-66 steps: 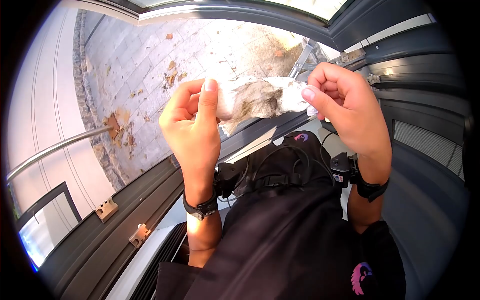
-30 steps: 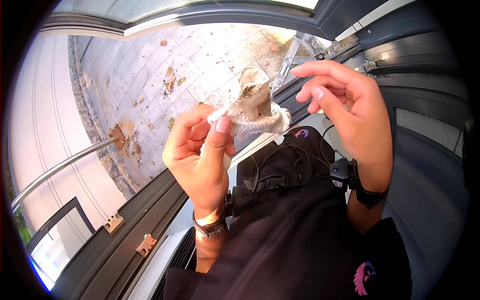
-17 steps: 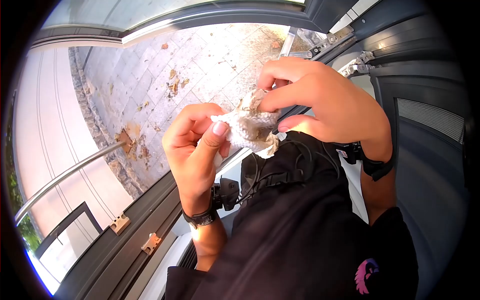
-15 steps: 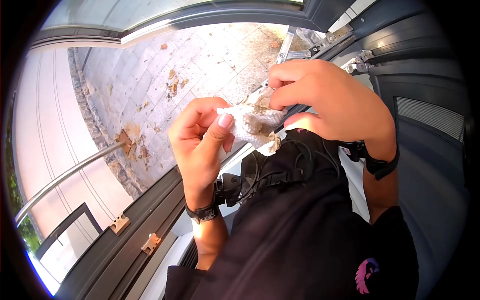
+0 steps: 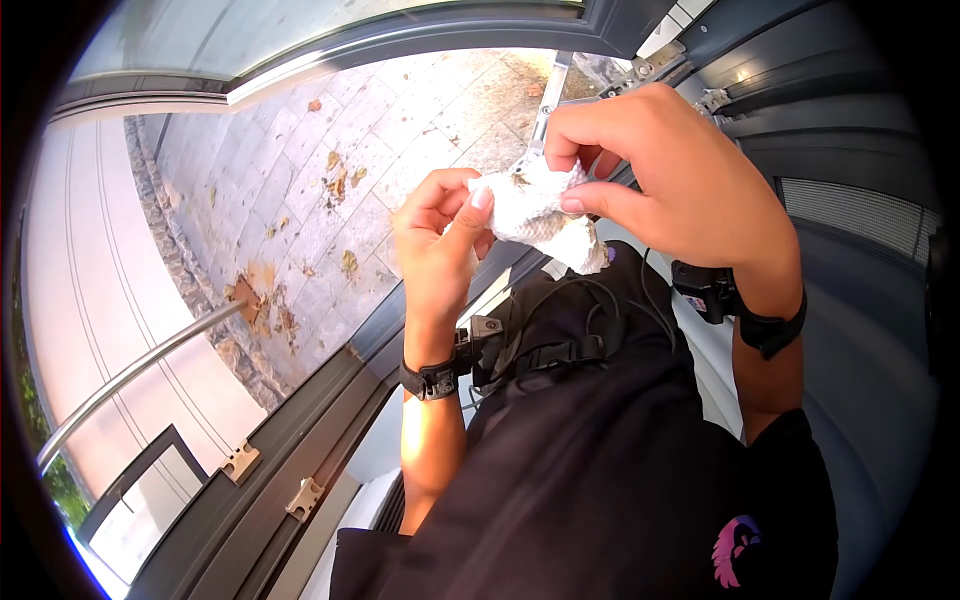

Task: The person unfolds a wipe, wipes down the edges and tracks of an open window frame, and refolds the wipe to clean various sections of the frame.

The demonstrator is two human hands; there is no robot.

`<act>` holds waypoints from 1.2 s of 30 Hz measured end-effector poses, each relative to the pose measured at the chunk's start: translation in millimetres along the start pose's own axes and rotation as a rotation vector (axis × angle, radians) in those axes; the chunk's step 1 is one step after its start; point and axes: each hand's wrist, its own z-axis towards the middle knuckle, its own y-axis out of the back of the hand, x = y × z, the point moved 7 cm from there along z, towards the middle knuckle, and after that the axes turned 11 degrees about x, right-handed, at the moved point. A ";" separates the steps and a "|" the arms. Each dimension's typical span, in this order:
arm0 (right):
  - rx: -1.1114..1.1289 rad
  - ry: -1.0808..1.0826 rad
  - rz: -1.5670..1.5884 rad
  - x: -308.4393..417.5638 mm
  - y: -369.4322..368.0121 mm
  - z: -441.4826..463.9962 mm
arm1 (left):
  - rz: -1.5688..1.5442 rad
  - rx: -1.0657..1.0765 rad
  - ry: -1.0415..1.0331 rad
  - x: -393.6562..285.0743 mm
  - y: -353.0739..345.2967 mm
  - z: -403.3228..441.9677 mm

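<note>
A crumpled white paper towel (image 5: 530,212) with a textured surface and some dirty patches is stretched between my two hands. My left hand (image 5: 440,225) pinches its left edge between thumb and fingers. On the other side, my right hand (image 5: 670,180) grips the upper right part, thumb in front and fingers curled behind. A loose corner of the towel hangs down below my right thumb. Both hands are above the window frame's lower sill, in front of my body. Each wrist wears a black strap with a small device.
An open window sash (image 5: 400,45) crosses the top, joined by a metal hinge arm (image 5: 551,95). Below outside lies paving (image 5: 390,140) with dry leaves. The dark frame (image 5: 290,460) carries metal latch pieces. A metal rail (image 5: 150,360) runs at left, and a dark panel (image 5: 850,170) stands at right.
Both hands have shifted with the paper towel, the left one right and slightly up. The towel is turned and refolded, with my right thumb now pressed on its front.
</note>
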 end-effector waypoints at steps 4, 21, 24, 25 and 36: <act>-0.054 0.027 -0.002 13.9 3.6 3.5 | 0.276 -0.099 -0.134 -18.9 0.9 -0.7; -0.076 -0.535 0.732 -100.3 -84.6 -42.4 | 0.576 0.093 -0.189 -82.6 -26.5 -13.5; -0.112 -0.414 1.031 -100.8 -103.9 -26.4 | 0.442 0.102 -0.295 -90.4 -23.8 -21.0; -0.126 -0.336 1.134 -101.0 -107.7 -23.3 | 0.360 0.107 -0.268 -94.7 -26.7 -23.1; -0.484 -0.103 1.523 -113.8 -73.1 -42.9 | 0.330 -0.204 -0.253 -89.1 11.0 -34.4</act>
